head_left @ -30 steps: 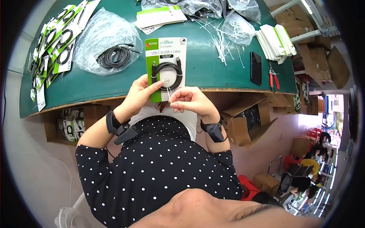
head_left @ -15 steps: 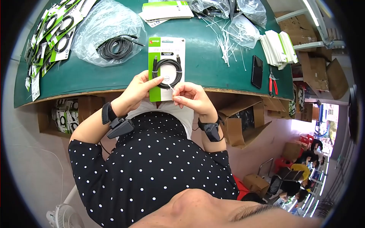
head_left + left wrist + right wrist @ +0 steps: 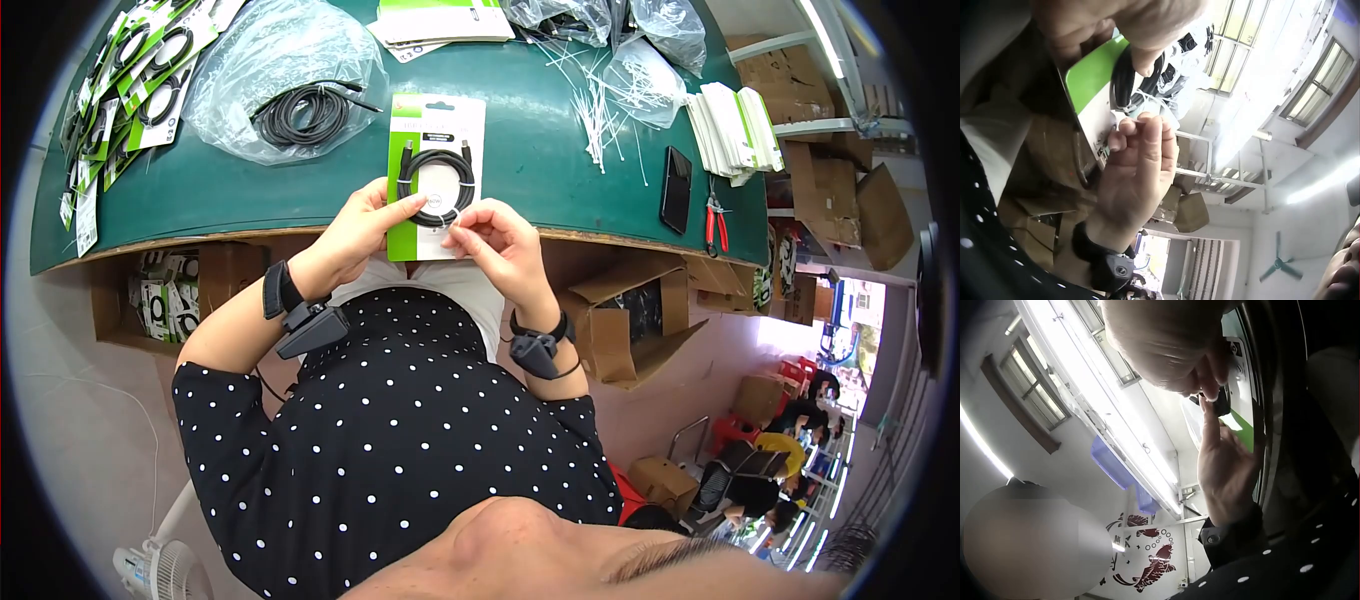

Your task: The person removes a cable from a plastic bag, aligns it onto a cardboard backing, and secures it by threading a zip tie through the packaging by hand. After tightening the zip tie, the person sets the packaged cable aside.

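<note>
My left hand (image 3: 358, 232) holds a white and green packaging card (image 3: 403, 240) upright at the table's front edge, its thumb pressing on the front. A coiled black USB cable (image 3: 467, 190) lies against the card, with white ties around its sides. At the bottom of the coil is a thin white zip tie (image 3: 1142, 95), seen looped in the left wrist view. My right hand (image 3: 503, 247) pinches the tie's end between thumb and forefinger, right by the card's lower part. In the right wrist view, the right hand hides most of the card.
Carded cables (image 3: 150, 75) pile up at the left, beside a clear plastic bag (image 3: 225, 100) with loose cable (image 3: 300, 115). Loose zip ties (image 3: 597, 125), stacked cards (image 3: 720, 130), a phone (image 3: 676, 190) and red-handled cutters (image 3: 713, 222) lie right. An open carton (image 3: 610, 350) stands below.
My right hand has drawn closer to the coil, its fingers now nearer the card. The straight tie end that showed earlier is now mostly covered by the fingers. The left hand keeps its grip.
</note>
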Demonstrator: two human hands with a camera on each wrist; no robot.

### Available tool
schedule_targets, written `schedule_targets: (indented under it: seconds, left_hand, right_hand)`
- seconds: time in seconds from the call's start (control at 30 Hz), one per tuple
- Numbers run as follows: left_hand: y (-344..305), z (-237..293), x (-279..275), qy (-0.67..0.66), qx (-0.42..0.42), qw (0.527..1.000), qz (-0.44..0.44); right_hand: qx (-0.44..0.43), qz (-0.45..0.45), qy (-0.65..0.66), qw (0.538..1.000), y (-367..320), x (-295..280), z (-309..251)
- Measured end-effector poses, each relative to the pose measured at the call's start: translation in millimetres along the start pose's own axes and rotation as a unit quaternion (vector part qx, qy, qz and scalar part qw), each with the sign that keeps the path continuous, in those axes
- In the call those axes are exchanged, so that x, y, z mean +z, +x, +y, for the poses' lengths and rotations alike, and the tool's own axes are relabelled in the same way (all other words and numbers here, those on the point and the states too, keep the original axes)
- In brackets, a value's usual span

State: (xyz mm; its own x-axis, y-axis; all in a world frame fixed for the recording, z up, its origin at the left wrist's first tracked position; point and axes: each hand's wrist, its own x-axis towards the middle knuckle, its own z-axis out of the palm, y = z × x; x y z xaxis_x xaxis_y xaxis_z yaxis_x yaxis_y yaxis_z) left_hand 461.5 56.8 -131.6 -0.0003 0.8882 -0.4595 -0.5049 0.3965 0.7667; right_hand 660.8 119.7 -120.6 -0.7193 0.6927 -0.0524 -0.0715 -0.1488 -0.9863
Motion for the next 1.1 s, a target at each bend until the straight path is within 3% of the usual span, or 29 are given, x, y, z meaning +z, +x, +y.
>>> schedule_targets:
  seconds: [0.1,0.2,0.33,1.1]
  left_hand:
    - [0,1,2,-0.005,-0.002,1.000,-0.001]
    - [-1,1,4,-0.018,-0.007,1.000,0.001]
    - [1,0,2,-0.021,-0.013,1.000,-0.001]
    - [-1,2,4,-0.028,-0.002,0.999,0.019]
  right_hand:
    - [-0.074,0.070,-0.053,0.993,3,6,10]
    - [-0.209,0.108,-0.214,0.948,4,8,17]
    - [-0.249,0.121,-0.268,0.923,5,10,14]
    - [-0.289,0.157,-0.279,0.902,7,16,20]
